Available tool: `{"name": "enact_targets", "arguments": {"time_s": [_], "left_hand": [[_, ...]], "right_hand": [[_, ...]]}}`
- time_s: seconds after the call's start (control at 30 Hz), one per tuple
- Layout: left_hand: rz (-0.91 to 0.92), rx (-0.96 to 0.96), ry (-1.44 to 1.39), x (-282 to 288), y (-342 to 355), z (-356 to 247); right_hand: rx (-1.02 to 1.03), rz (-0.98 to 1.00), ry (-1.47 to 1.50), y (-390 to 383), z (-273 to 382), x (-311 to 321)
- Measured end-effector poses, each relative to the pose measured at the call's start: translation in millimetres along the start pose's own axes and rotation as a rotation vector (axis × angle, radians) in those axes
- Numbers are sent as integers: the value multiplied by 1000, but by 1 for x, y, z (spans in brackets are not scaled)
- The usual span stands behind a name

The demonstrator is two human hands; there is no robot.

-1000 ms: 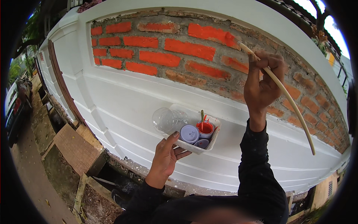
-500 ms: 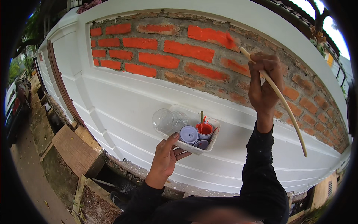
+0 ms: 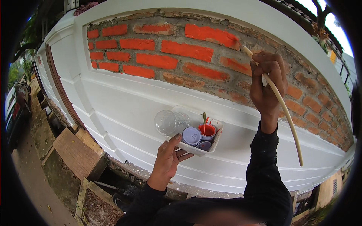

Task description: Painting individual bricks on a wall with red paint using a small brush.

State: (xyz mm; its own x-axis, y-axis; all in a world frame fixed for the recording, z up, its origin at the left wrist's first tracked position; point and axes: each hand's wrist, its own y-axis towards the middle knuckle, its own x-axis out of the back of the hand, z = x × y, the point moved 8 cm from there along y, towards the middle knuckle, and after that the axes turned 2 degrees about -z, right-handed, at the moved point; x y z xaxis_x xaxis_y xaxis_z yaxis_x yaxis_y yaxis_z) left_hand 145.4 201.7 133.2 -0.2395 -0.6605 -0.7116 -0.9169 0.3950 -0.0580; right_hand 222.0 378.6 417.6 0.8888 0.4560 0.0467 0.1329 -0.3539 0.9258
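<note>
My right hand point(image 3: 269, 84) grips a paintbrush with a long, curved cream handle point(image 3: 289, 115). Its head end points at the right end of an orange-red painted brick point(image 3: 209, 34) in the wall's upper row; the bristles are hard to make out. My left hand point(image 3: 167, 160) holds a white plastic tray point(image 3: 215, 145) by its near left edge, thumb over the rim. Inside stand an open can of orange-red paint point(image 3: 207, 130) with a thin stick point(image 3: 204, 116) in it, a can with a pale lid point(image 3: 191, 135), and another small can point(image 3: 204, 145). A clear plastic container point(image 3: 167, 122) sits at the tray's left.
A brick panel point(image 3: 181, 80) is set in the white wall point(image 3: 124, 100); bricks at left are mostly orange-red, those at right bare. Below lie a tiled slab point(image 3: 77, 150) and a gutter point(image 3: 130, 184). A parked vehicle point(image 3: 19, 103) stands far left.
The brush's head has moved slightly right and down at the brick's end, and the handle's lower end has swung left and down. My left hand and the tray have barely moved.
</note>
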Motion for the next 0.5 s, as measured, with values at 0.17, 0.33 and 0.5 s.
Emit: {"name": "enact_targets", "arguments": {"time_s": [0.17, 0.33, 0.5], "left_hand": [[-7, 11, -9, 5, 4, 2], [-10, 6, -14, 2, 0, 3], [-5, 9, -21, 1, 0, 3]], "right_hand": [[3, 1, 21, 0, 5, -4], [-40, 27, 61, 1, 4, -2], [-12, 77, 128, 2, 3, -10]]}}
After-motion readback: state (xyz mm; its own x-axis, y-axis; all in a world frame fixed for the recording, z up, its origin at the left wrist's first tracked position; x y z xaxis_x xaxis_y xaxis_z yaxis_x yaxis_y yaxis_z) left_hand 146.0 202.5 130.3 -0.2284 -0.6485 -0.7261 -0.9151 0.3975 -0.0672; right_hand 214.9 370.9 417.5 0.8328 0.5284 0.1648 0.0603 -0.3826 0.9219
